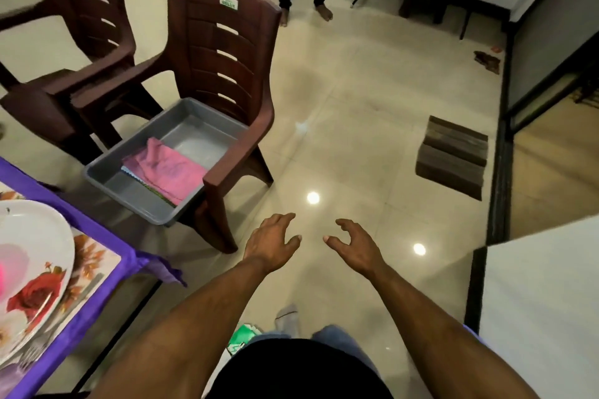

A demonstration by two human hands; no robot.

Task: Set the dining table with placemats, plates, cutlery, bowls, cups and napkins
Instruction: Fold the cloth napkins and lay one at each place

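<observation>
A grey plastic tub (181, 126) rests on the seat of a brown chair (223, 52), holding a folded pink napkin (165, 168) over other cloths. My left hand (270, 241) and my right hand (355, 244) hover empty over the floor, right of the chair, with fingers loosely curled. At the left edge lies the dining table with a purple cloth (84, 311). On it is a floral placemat (94, 256) carrying a white plate (35, 266), with cutlery (35, 355) beside the plate.
A second brown chair (77, 19) stands behind the first. A person's bare feet (306, 14) are on the tiled floor at the far end. A dark ridged block (453, 155) lies on the floor at right, and a white surface (544, 301) juts in at lower right.
</observation>
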